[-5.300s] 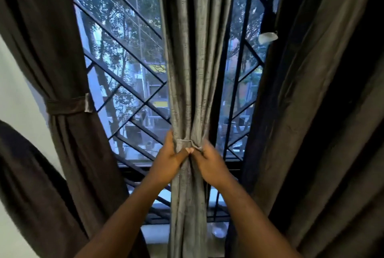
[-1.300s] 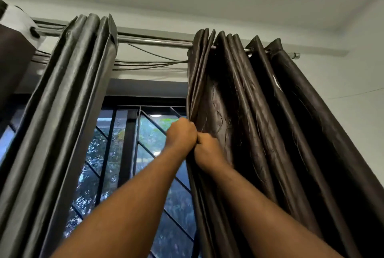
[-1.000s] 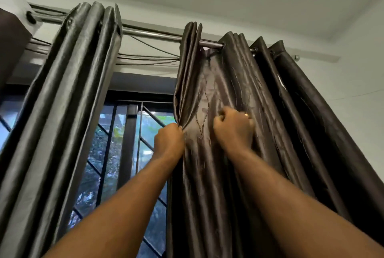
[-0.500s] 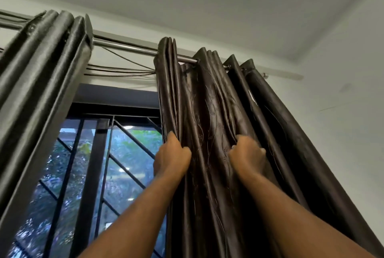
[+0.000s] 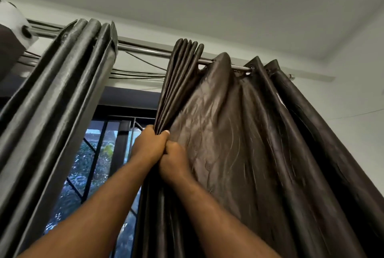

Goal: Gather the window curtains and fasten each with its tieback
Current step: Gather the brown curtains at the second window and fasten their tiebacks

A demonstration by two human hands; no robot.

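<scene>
I look up at the dark brown right curtain (image 5: pixel 245 133) hanging from a metal rod (image 5: pixel 143 48). My left hand (image 5: pixel 148 146) grips a bunch of narrow folds at the curtain's left edge, thumb on the near side. My right hand (image 5: pixel 173 161) sits directly below and to the right, touching the left hand, and grips the same fabric. To the right of my hands the curtain spreads in a wide flat panel. A grey middle curtain (image 5: pixel 62 102) hangs gathered at left. No tieback is in view.
Behind the gap between the curtains is a window with a black metal grille (image 5: pixel 93 158) and trees outside. Thin cables (image 5: pixel 135 74) run below the rod. A white wall (image 5: pixel 353 95) stands at right, the ceiling above. Another curtain's top corner (image 5: pixel 10 35) shows at far left.
Half a second ago my hands were apart on the curtain. The right hand has come left to meet the left hand, adding folds to the bunch at the curtain's left edge.
</scene>
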